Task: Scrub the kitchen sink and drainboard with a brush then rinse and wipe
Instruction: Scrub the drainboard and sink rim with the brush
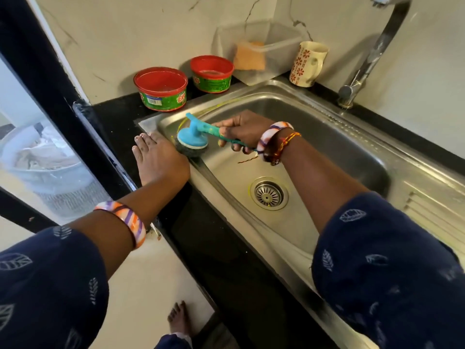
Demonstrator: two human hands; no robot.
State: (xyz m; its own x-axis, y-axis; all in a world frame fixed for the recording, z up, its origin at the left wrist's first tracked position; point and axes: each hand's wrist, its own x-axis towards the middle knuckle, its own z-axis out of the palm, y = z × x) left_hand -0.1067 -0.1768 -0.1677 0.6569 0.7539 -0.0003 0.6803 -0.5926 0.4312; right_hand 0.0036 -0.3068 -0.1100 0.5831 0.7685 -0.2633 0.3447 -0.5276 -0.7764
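Here, right hand [242,131] clenches the blue brush [192,141] on the steel sink [327,137] rim; left hand [157,157], fingers straight, rests on the black desk [120,122].

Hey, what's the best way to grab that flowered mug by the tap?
Probably the flowered mug by its handle, which faces the sink, coming from the basin side. The wall stands behind it and the clear container to its left.

White marble-veined wall [130,39] spans 10 to 2 o'clock. Black stone countertop [208,238] runs beneath. Black-framed glass door [37,137] at 9 o'clock. Pale floor [148,280] at 6 o'clock.
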